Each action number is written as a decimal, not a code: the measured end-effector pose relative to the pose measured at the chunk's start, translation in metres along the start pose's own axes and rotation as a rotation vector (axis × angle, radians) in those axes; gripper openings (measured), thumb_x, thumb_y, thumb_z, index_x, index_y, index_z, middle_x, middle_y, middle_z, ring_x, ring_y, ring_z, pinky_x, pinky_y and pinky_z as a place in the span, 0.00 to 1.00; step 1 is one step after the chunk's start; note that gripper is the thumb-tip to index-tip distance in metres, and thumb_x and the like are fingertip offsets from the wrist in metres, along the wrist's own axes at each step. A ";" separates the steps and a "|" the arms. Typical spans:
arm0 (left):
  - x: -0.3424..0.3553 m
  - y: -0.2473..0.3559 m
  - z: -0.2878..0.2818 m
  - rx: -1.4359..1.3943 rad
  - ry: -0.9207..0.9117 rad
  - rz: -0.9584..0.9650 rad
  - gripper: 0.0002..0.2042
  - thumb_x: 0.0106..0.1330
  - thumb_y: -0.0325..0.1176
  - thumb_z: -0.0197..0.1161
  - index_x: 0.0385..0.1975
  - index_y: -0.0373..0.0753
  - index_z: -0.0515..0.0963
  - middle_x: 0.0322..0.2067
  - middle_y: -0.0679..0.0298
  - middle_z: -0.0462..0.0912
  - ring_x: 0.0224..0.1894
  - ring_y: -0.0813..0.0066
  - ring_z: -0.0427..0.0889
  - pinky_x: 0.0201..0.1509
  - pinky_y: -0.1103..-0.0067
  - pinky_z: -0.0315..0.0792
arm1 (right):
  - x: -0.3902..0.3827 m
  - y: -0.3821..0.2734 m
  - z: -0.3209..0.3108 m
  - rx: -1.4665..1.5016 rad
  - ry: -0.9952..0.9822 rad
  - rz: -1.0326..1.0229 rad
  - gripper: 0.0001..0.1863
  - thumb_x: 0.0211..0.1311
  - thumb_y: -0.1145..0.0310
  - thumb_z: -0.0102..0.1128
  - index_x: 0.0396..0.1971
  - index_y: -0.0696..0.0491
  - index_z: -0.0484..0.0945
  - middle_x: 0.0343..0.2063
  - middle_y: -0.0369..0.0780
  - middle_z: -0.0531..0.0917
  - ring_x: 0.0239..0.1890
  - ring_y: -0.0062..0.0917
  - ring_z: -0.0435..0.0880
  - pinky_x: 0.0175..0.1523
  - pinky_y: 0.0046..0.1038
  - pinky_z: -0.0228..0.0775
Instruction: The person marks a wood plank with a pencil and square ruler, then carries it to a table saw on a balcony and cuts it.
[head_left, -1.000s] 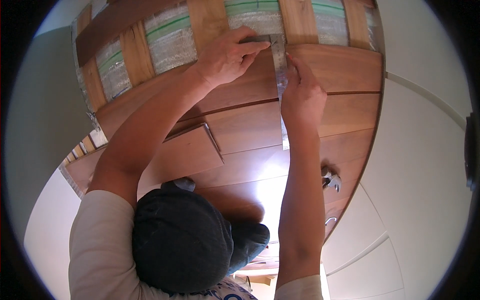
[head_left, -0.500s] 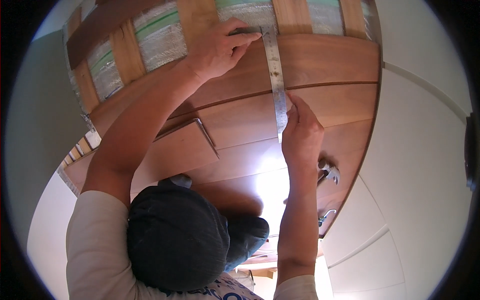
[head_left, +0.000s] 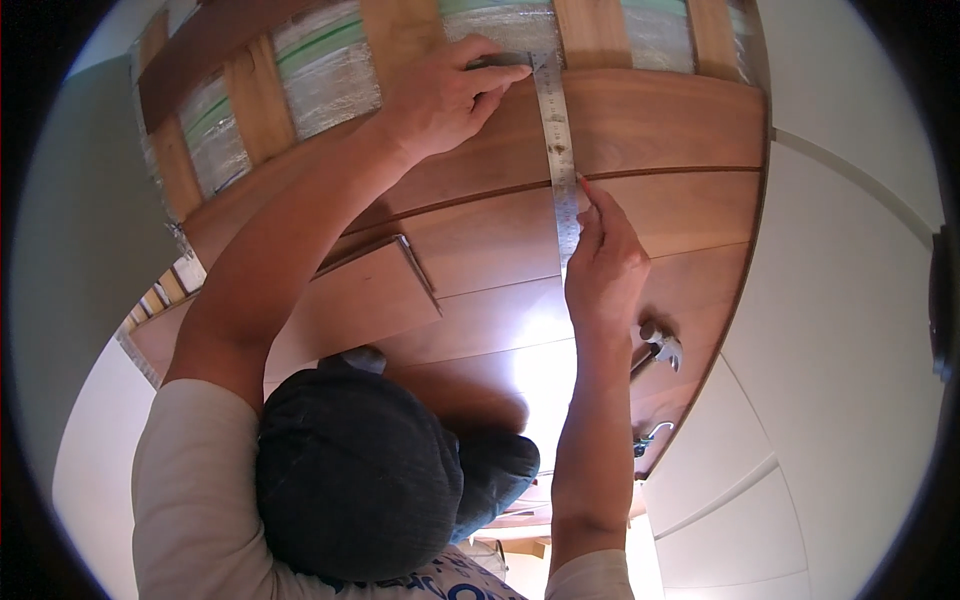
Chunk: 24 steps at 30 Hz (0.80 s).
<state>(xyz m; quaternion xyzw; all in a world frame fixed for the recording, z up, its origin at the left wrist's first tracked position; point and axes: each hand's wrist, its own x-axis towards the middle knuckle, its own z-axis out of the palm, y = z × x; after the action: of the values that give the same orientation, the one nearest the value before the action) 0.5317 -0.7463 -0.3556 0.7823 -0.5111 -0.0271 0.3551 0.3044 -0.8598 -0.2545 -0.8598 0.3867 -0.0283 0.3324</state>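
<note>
Two bare hands (head_left: 435, 102) are busy above a reddish-brown wooden floor (head_left: 480, 245), and one metal square (head_left: 557, 145) lies flat between them. The left hand is on the far side, at the dark short arm of the square; its thumb and forefinger pinch this arm, while the other fingers I cannot see well. From there the silver blade runs toward the near side, crossing the farthest laid board (head_left: 665, 120) and its seam. The right hand (head_left: 608, 265) is nearer, just beside the blade's right edge. Its fingers are bent and pressed together around a thin red-tipped thing (head_left: 582, 179), mostly hidden; whether its tip touches the blade, I cannot tell.

To the left, a loose board (head_left: 375, 295) rests at a slant upon the floor, near the person's dark-clothed knee (head_left: 360, 480). On the right lie a claw hammer (head_left: 662, 347) and, nearer, a small metal hook (head_left: 655, 434). At the far side, pale wooden battens (head_left: 400, 35) alternate with silvery sheet (head_left: 325, 80), and one dark board (head_left: 205, 65) lies across them at far left.
</note>
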 end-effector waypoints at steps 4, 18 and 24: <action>-0.004 0.001 0.001 -0.003 0.004 -0.010 0.18 0.62 0.24 0.69 0.51 0.52 0.86 0.47 0.64 0.83 0.38 0.66 0.86 0.38 0.74 0.82 | 0.040 -0.021 0.014 -0.115 0.007 -0.083 0.14 0.67 0.76 0.56 0.50 0.53 0.83 0.36 0.52 0.87 0.39 0.48 0.87 0.43 0.45 0.80; 0.000 0.003 -0.013 -0.231 0.167 -0.046 0.12 0.70 0.26 0.64 0.50 0.45 0.85 0.47 0.62 0.83 0.44 0.64 0.84 0.43 0.75 0.80 | -0.022 -0.006 0.054 -0.038 0.235 -0.086 0.26 0.68 0.70 0.61 0.65 0.52 0.71 0.62 0.47 0.78 0.52 0.48 0.83 0.52 0.43 0.79; -0.040 0.070 -0.070 -0.346 -0.010 -0.091 0.13 0.70 0.27 0.65 0.52 0.42 0.83 0.52 0.59 0.83 0.47 0.63 0.84 0.46 0.74 0.81 | -0.112 0.006 0.031 -0.115 0.354 -0.138 0.35 0.62 0.74 0.65 0.70 0.60 0.65 0.57 0.49 0.82 0.50 0.44 0.84 0.51 0.38 0.80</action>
<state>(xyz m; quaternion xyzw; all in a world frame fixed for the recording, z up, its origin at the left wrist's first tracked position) 0.4863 -0.6928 -0.2753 0.7317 -0.4647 -0.1347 0.4802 0.2318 -0.7684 -0.2586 -0.8835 0.3800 -0.1795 0.2067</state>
